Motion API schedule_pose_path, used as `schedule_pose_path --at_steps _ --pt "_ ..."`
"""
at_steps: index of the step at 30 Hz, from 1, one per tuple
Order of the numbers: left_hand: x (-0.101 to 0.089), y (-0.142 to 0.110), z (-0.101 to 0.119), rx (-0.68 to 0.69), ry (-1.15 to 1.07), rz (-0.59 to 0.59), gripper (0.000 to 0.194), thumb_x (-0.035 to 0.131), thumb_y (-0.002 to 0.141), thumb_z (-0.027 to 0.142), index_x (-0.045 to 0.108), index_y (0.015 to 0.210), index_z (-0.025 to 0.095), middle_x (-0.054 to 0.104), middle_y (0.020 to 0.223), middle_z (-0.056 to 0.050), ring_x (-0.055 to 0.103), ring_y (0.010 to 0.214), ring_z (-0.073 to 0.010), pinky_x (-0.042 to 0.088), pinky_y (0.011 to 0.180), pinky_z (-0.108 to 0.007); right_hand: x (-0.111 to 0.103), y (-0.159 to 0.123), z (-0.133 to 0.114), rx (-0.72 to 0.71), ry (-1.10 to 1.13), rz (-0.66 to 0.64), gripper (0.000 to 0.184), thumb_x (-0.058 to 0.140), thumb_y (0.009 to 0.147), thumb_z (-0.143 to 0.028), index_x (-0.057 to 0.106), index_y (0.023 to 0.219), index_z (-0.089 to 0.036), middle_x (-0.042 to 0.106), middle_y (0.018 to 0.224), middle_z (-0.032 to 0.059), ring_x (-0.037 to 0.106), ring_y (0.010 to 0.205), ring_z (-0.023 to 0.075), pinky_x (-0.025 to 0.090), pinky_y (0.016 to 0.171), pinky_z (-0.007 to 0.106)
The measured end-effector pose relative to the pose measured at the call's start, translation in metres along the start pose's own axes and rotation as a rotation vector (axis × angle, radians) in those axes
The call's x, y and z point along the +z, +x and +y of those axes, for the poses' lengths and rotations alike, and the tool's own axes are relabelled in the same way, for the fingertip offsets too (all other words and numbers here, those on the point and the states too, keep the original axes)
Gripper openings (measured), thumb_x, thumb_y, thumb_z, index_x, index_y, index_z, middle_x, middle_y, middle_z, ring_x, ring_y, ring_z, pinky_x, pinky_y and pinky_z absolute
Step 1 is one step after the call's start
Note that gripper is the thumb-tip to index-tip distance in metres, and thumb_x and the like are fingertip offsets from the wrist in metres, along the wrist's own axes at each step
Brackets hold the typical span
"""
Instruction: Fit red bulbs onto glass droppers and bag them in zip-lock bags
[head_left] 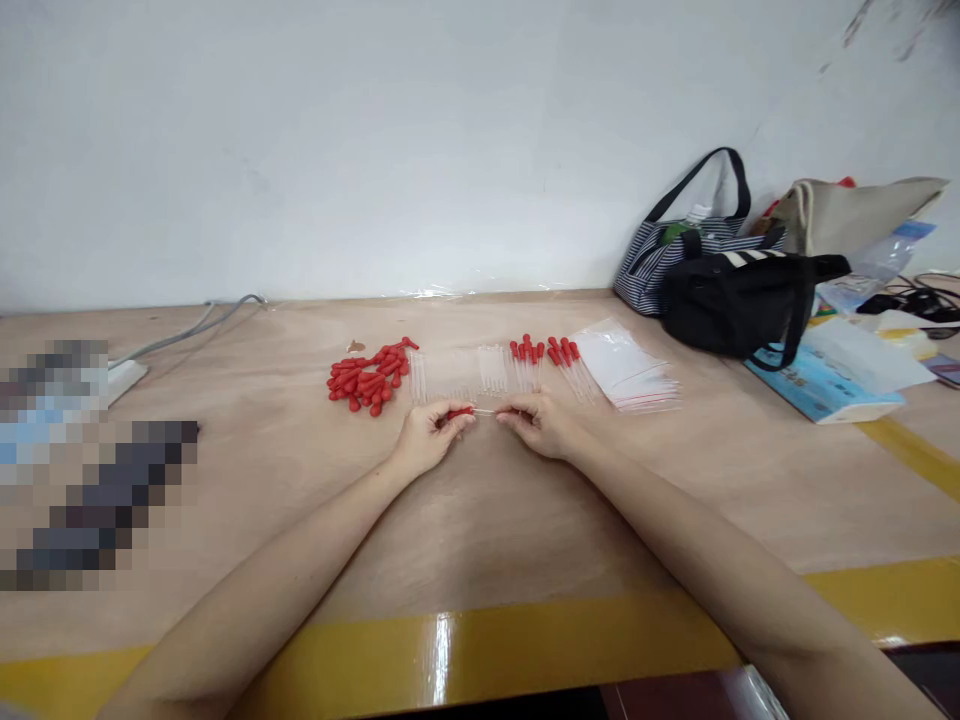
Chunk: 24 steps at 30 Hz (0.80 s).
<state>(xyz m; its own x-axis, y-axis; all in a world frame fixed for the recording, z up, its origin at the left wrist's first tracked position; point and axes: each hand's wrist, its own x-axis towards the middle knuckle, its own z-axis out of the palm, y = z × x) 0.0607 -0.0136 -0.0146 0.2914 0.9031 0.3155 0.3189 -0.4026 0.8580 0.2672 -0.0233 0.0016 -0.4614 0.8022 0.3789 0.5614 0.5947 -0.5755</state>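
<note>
My left hand (429, 436) is closed in a pinch on a red rubber bulb (460, 412). My right hand (538, 422) pinches a thin clear glass tube (489, 411) whose end meets the bulb between the two hands. Behind my left hand lies a pile of loose red bulbs (369, 376). A row of bare clear tubes (459, 375) lies behind both hands. To their right are several droppers with red bulbs fitted (546, 358).
A stack of small clear plastic bags (628, 372) lies right of the droppers. A striped bag (686, 245), a black bag (739, 300) and a beige tote (855, 215) stand at the back right. Yellow tape (450, 655) edges the wooden table. A grey cable (191, 330) runs at back left.
</note>
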Motion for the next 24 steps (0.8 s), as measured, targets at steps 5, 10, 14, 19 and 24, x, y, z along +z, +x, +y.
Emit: schedule_pose_path --at_steps 5,10,14,19,24 --pt "-0.002 -0.003 0.004 0.113 0.190 -0.107 0.020 0.057 0.078 0.032 0.066 0.089 0.016 0.066 0.074 -0.002 0.057 0.059 -0.0101 0.045 0.056 -0.021 -0.013 -0.002 0.000 -0.102 -0.267 -0.037 0.020 0.047 0.086 -0.027 0.066 0.087 -0.022 0.070 0.083 0.0016 0.057 0.067 0.0132 0.026 0.077 0.033" --pt "-0.003 -0.004 0.010 0.208 0.301 -0.161 0.017 0.054 0.082 0.029 0.064 0.088 0.017 0.066 0.079 -0.002 0.059 0.068 -0.0118 0.045 0.064 -0.023 -0.009 -0.002 -0.004 -0.140 -0.396 -0.016 0.024 0.042 0.087 -0.027 0.066 0.085 -0.020 0.068 0.079 0.0030 0.054 0.066 0.0133 0.022 0.072 0.031" --pt "-0.003 -0.005 0.011 0.247 0.340 -0.175 0.017 0.053 0.082 0.028 0.063 0.087 0.016 0.065 0.076 -0.002 0.058 0.066 -0.0114 0.045 0.063 -0.023 -0.002 -0.004 -0.005 -0.129 -0.370 -0.028 0.027 0.040 0.088 -0.027 0.065 0.085 -0.019 0.068 0.078 0.0025 0.053 0.065 0.0127 0.021 0.070 0.030" --pt "-0.003 -0.005 0.012 0.267 0.338 -0.199 0.017 0.052 0.083 0.028 0.063 0.087 0.016 0.066 0.078 -0.003 0.058 0.067 -0.0117 0.045 0.064 -0.023 0.003 -0.004 -0.004 -0.110 -0.379 -0.056 0.030 0.037 0.090 -0.029 0.064 0.079 -0.019 0.067 0.075 0.0016 0.051 0.063 0.0120 0.021 0.071 0.030" --pt "-0.004 0.000 0.011 0.273 0.307 -0.138 0.018 0.054 0.082 0.030 0.063 0.088 0.017 0.064 0.079 -0.003 0.057 0.066 -0.0109 0.045 0.060 -0.022 -0.001 0.002 -0.007 -0.091 -0.418 -0.089 0.031 0.035 0.091 -0.030 0.062 0.084 -0.018 0.066 0.079 0.0029 0.051 0.067 0.0125 0.022 0.071 0.029"
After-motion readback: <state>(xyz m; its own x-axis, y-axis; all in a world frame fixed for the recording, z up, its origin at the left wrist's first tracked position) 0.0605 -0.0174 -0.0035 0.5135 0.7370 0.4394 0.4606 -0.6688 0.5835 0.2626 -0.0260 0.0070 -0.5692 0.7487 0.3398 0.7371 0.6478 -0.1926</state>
